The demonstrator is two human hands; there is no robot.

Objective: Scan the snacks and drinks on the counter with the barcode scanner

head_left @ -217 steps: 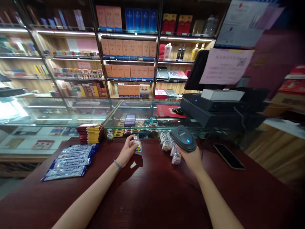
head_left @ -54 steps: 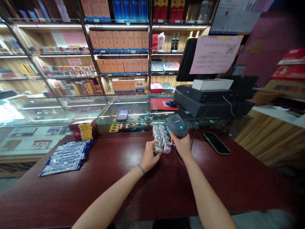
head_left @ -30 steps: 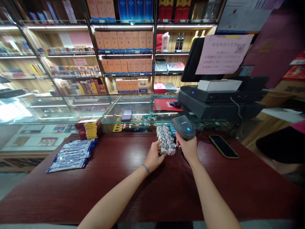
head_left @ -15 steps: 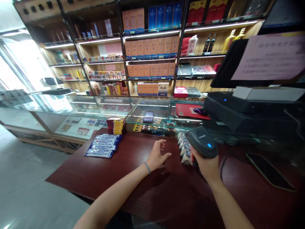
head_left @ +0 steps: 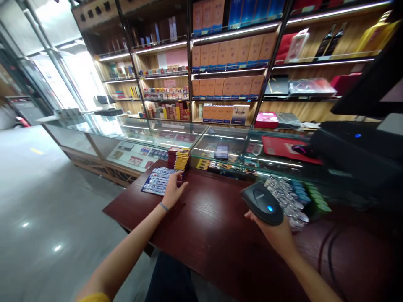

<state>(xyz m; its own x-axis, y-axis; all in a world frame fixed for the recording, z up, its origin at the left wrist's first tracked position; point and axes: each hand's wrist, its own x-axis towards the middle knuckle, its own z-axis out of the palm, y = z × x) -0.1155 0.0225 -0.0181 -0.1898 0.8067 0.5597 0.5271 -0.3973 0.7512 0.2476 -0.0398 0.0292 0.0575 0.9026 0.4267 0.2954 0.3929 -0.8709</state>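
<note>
My left hand (head_left: 172, 192) hangs over the right edge of a row of blue-and-white wrapped packets (head_left: 155, 180), its thumb apart and fingers loosely curled, with nothing seen in it. Whether it touches the packets I cannot tell. Behind them stands a stack of dark red and yellow packets (head_left: 178, 159). On the right, my right hand (head_left: 278, 235) is wrapped round the handle of a black barcode scanner (head_left: 262, 203) with a lit blue light. Just beyond the scanner lie silvery packets (head_left: 285, 193), and beside these are blue (head_left: 300, 192) and green (head_left: 316, 197) ones.
The dark red wooden table (head_left: 208, 226) meets a glass display counter (head_left: 233, 140) at its far side. On the counter lies a red mat (head_left: 280, 147) with a mouse (head_left: 300, 149). A black machine (head_left: 346, 147) stands at right, and a cable (head_left: 327, 247) loops on the table.
The view has swung left. My left hand has moved left from mid-table to the blue-and-white packets. My right hand still holds the scanner, now left of the silvery packets.
</note>
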